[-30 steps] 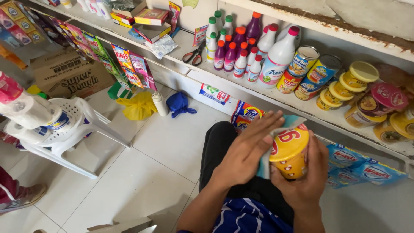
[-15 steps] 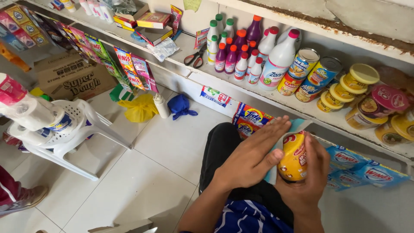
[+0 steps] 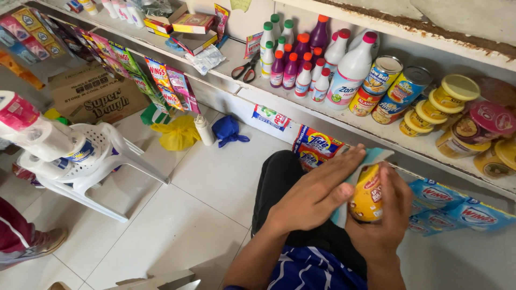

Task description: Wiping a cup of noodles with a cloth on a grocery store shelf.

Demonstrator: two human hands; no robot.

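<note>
My right hand [image 3: 384,225] grips a yellow jar [image 3: 367,194], tipped sideways at about four o'clock. A light teal cloth [image 3: 371,158], I think, lies against it under my flat left hand [image 3: 317,193].

Long white wall shelf [image 3: 371,126] above white tiled floor [image 3: 177,225].
Carries on shelf: black-handled scissors [image 3: 245,70], cluster of small purple and white plastic bottles [image 3: 293,67], large white bottle with red cap [image 3: 352,72], printed metal cans [image 3: 395,88], yellow-lidded jars [image 3: 449,102]. Rests on floor: white plastic chair [image 3: 88,164], brown cardboard box [image 3: 91,94], crumpled yellow bag [image 3: 176,133], blue cloth [image 3: 228,130].
</note>
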